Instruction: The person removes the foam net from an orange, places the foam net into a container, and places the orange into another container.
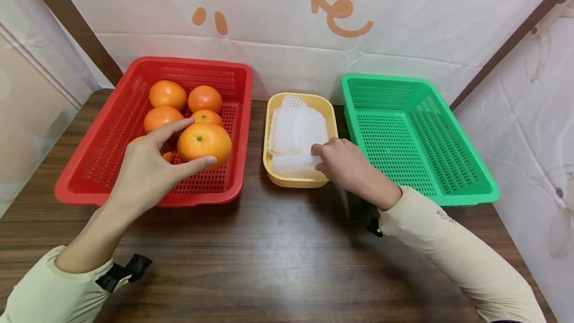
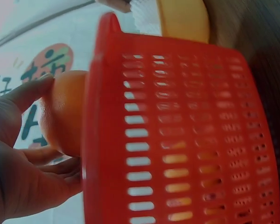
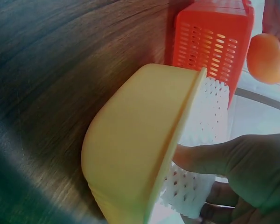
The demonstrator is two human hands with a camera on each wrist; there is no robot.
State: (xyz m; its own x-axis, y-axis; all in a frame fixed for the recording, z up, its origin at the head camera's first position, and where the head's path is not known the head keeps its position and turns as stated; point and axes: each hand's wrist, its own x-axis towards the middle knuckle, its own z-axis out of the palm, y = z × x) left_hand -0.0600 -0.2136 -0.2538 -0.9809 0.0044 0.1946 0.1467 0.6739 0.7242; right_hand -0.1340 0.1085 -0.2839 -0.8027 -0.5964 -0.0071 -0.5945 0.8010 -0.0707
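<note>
My left hand [image 1: 150,163] grips an orange [image 1: 205,144] between thumb and fingers, raised over the near part of the red basket [image 1: 247,128]. In the left wrist view the basket's wall hides part of this orange [image 2: 65,112]. Several more oranges [image 1: 168,94] lie in the basket below and behind the hand. At the yellow tub [image 1: 298,182], my right hand [image 1: 343,163] pinches a white foam net sleeve [image 1: 293,165] at its right end. Other foam net sleeves [image 1: 296,123] lie in the tub behind it. The right wrist view shows the thumb just inside the tub's rim [image 3: 177,135].
A green perforated basket [image 1: 417,138] stands to the right of the tub, partly behind my right forearm. All the containers sit on a dark wooden table [image 1: 269,248]. Behind them hangs a pale printed cloth [image 1: 269,9].
</note>
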